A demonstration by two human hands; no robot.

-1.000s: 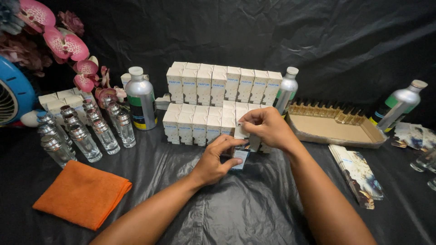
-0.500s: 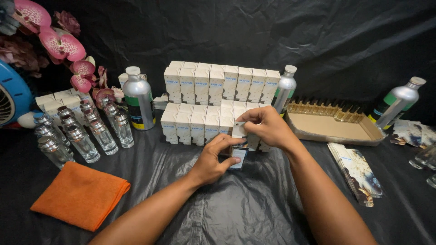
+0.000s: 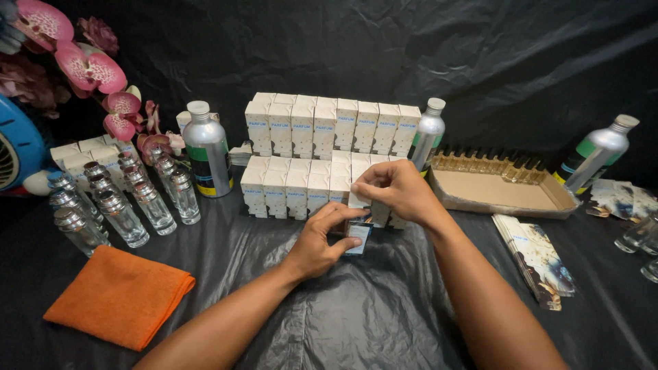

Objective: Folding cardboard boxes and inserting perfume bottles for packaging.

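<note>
I see an orange cloth (image 3: 120,296) lying near clear glass bottles (image 3: 123,195). Pink flowers (image 3: 89,68) stand behind. A cardboard tray (image 3: 504,192) sits well apart.

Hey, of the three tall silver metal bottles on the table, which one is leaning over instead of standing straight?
The far-right silver bottle, behind the cardboard tray, leans. The other two stand upright beside the white boxes.

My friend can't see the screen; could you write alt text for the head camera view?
Two bare hands meet over a black cloth: the left hand holds a small bottle, the right hand pinches a white box above it. Behind stand rows of boxes; left are glass bottles and an orange towel.
</note>
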